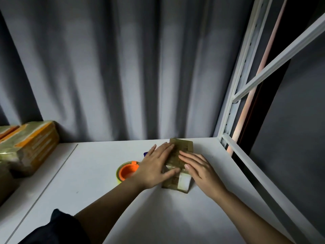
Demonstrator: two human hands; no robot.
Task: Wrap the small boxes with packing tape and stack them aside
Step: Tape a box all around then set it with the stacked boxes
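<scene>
A small box (pixel 176 182) partly covered in brownish tape lies on the white table (pixel 98 187), a white patch showing at its near right corner. My left hand (pixel 154 166) presses flat on its top from the left, fingers straight. My right hand (pixel 198 169) lies flat on its right side, fingers straight. A second taped box (pixel 184 145) sits just behind, touching the first. The tape roll (pixel 127 172) with an orange core lies flat to the left of my left hand.
Several taped boxes (pixel 29 147) with orange stripes are stacked at the left edge. A small blue object (pixel 145 153) peeks out behind my left hand. A grey curtain hangs behind the table. A white metal rack frame (pixel 233 103) bounds the right side.
</scene>
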